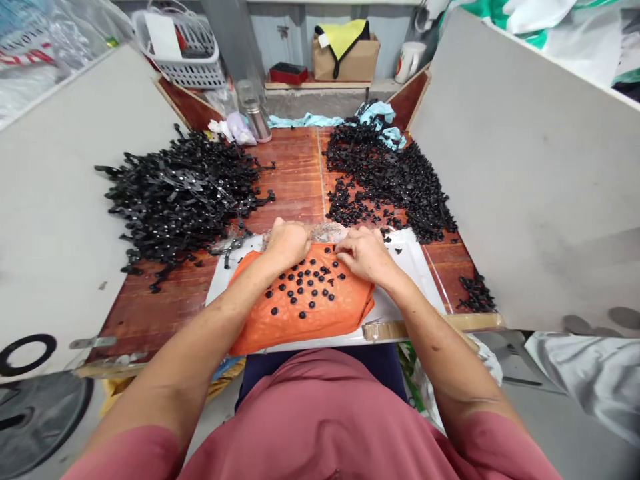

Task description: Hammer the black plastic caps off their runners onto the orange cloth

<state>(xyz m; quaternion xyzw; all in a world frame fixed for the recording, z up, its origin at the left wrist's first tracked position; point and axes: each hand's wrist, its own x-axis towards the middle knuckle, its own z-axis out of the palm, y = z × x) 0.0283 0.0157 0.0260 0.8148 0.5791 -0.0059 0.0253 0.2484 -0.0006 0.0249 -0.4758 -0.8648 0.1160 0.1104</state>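
Observation:
An orange cloth-like pad [320, 313] lies on a white board [430, 287] in front of me, with several small round black rubber-like pieces [303, 315] scattered over it. My left hand [289, 244] is closed over the pad's far edge, its fingers curled away from view. Across from it my right hand [365, 255] pinches with thumb and forefinger at the pad's upper right, close to some black pieces. Anything held in either hand is too small or hidden to make out. Crumpled clear plastic [327, 232] shows between the hands, just beyond the pad.
A large heap of long black pieces [180, 193] lies to the left. Smaller black pieces [390, 173] are piled at the right. Grey panels [530, 173] wall in both sides. At the back stand a steel flask [257, 121], a white basket [187, 70] and a mug [410, 61].

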